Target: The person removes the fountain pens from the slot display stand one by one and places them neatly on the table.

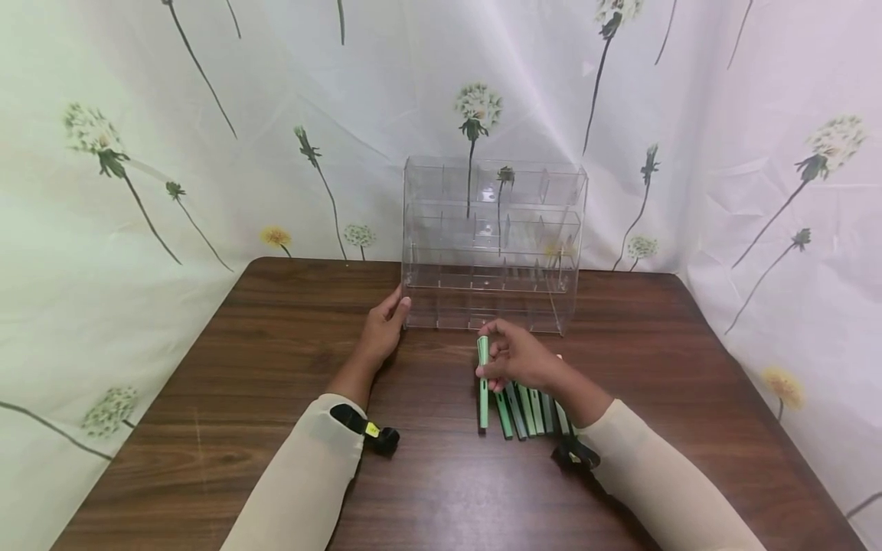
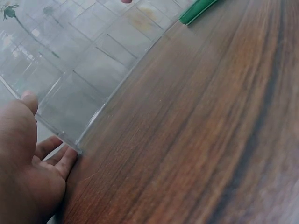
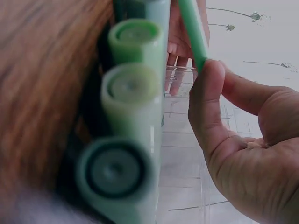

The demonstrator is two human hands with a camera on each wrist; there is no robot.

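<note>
A clear tiered organizer (image 1: pixel 489 287) with small compartments stands upright at the back of the table. My left hand (image 1: pixel 383 330) rests against its left side; in the left wrist view, the thumb (image 2: pixel 30 101) touches the edge and the fingers lie near the bottom corner. In front of the organizer my right hand (image 1: pixel 520 356) pinches a light green pen (image 1: pixel 484 402) between thumb and fingertips, the pen's clip end up. Under that hand a row of green and grey-green pens (image 1: pixel 529 413) lies side by side, partly hidden; their round ends (image 3: pixel 131 88) are close in the right wrist view.
The brown wooden table (image 1: pixel 276 428) has rounded back corners. Behind and beside it hangs a white curtain (image 1: pixel 344 99) printed with dandelions. Black wrist straps with small cameras (image 1: pixel 382 440) sit on both sleeves.
</note>
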